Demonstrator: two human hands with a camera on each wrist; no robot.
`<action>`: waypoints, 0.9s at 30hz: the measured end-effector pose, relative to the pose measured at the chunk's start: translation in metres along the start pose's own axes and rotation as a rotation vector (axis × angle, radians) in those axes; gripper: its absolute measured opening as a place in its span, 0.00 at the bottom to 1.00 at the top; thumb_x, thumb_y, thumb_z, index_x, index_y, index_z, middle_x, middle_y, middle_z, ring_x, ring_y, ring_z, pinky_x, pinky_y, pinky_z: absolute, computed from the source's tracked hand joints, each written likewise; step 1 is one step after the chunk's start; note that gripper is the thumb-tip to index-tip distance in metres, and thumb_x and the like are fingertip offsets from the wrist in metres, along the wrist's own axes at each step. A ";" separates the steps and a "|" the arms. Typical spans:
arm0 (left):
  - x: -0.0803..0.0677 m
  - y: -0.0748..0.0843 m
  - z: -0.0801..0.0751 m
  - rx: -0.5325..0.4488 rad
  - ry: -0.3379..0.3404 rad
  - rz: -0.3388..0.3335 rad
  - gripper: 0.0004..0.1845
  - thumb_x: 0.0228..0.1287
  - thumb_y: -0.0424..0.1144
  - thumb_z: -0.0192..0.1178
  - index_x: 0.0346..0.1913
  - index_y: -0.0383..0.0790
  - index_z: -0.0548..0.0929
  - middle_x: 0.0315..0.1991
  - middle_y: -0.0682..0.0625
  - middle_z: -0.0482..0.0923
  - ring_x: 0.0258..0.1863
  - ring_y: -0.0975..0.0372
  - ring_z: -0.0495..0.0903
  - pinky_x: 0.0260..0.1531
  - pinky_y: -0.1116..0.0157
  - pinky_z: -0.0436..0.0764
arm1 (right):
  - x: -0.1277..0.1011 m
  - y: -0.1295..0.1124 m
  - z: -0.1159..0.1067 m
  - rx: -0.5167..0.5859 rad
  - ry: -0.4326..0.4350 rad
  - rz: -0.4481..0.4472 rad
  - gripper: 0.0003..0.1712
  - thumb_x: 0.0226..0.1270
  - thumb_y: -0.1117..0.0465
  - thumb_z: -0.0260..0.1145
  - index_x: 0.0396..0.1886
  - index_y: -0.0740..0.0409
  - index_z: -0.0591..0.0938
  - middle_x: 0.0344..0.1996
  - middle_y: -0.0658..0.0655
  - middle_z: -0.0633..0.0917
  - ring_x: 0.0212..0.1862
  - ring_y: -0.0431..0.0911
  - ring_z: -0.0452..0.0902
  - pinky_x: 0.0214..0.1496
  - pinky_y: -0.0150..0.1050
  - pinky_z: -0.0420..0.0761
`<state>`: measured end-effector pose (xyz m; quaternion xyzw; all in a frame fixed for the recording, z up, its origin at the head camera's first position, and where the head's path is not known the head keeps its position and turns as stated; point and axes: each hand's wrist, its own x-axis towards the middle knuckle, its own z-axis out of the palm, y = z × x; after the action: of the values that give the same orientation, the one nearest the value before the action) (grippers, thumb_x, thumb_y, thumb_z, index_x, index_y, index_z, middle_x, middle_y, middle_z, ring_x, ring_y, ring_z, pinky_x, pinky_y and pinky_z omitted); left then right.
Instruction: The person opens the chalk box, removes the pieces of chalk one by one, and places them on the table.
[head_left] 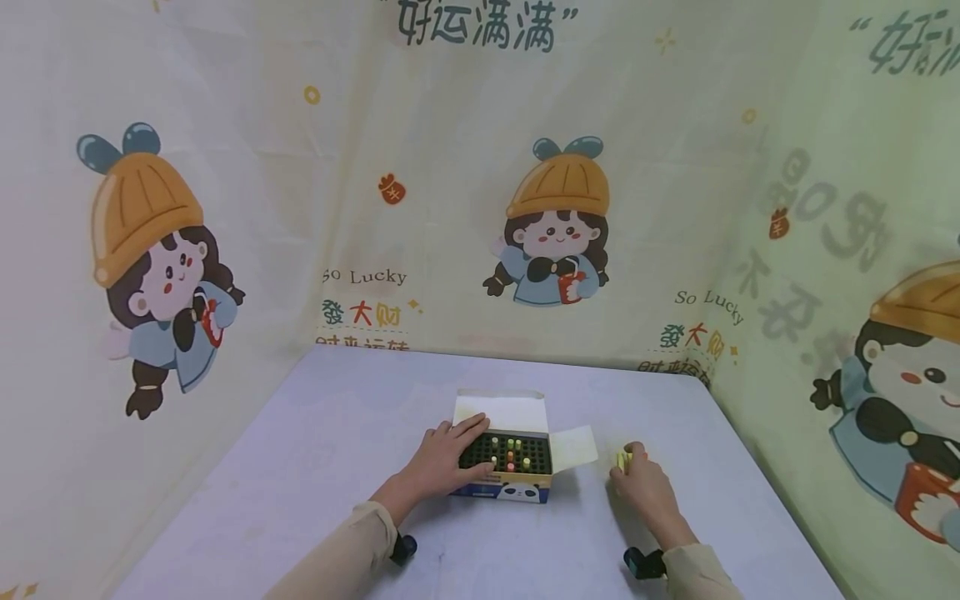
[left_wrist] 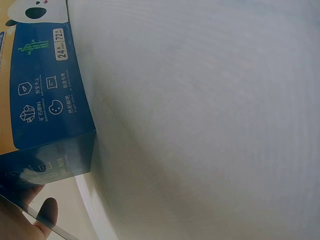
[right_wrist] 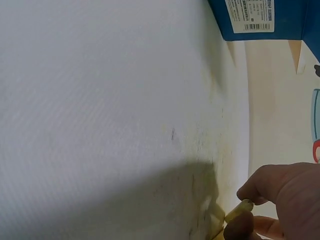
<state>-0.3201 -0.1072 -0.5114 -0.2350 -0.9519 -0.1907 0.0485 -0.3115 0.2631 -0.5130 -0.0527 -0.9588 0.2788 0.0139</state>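
An open box of chalk [head_left: 522,492] stands on the table, its blue panda-printed side facing me; its blue side [left_wrist: 45,85] also fills the upper left of the left wrist view. Several coloured chalk sticks [head_left: 511,457] stand in the holes of its black insert [head_left: 536,446]. My left hand [head_left: 442,458] rests over the box's left end, fingers spread toward the back and thumb along the front edge. Right of the box, my right hand [head_left: 647,487] pinches a yellow chalk stick [right_wrist: 240,210] between thumb and fingers. A bit of orange shows by its fingertips.
The white back lid [head_left: 501,411] is folded up, and a side flap [head_left: 573,448] sticks out rightward toward my right hand. The white table [head_left: 360,400] meets a printed cloth backdrop [head_left: 442,250] behind and at the sides.
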 end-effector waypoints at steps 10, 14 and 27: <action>0.000 -0.001 0.002 -0.004 -0.007 0.005 0.44 0.70 0.72 0.52 0.83 0.58 0.59 0.83 0.58 0.56 0.71 0.42 0.67 0.62 0.39 0.68 | -0.002 0.012 -0.001 -0.021 -0.007 0.009 0.32 0.62 0.62 0.61 0.62 0.76 0.66 0.34 0.69 0.82 0.29 0.52 0.72 0.30 0.43 0.72; 0.000 0.000 0.001 -0.006 -0.006 0.005 0.44 0.70 0.72 0.52 0.83 0.58 0.58 0.83 0.58 0.55 0.70 0.43 0.68 0.61 0.39 0.68 | -0.001 0.012 -0.001 -0.010 0.006 0.012 0.32 0.60 0.63 0.61 0.62 0.76 0.66 0.34 0.70 0.81 0.30 0.53 0.73 0.30 0.44 0.73; 0.000 -0.002 0.002 -0.007 -0.006 -0.004 0.44 0.70 0.73 0.52 0.83 0.59 0.58 0.83 0.59 0.55 0.73 0.41 0.66 0.63 0.38 0.67 | 0.000 0.015 0.000 -0.004 0.003 0.033 0.30 0.61 0.64 0.62 0.61 0.74 0.68 0.35 0.69 0.81 0.32 0.53 0.73 0.32 0.43 0.73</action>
<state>-0.3211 -0.1081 -0.5135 -0.2338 -0.9518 -0.1935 0.0445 -0.3103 0.2754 -0.5212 -0.0687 -0.9584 0.2770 0.0106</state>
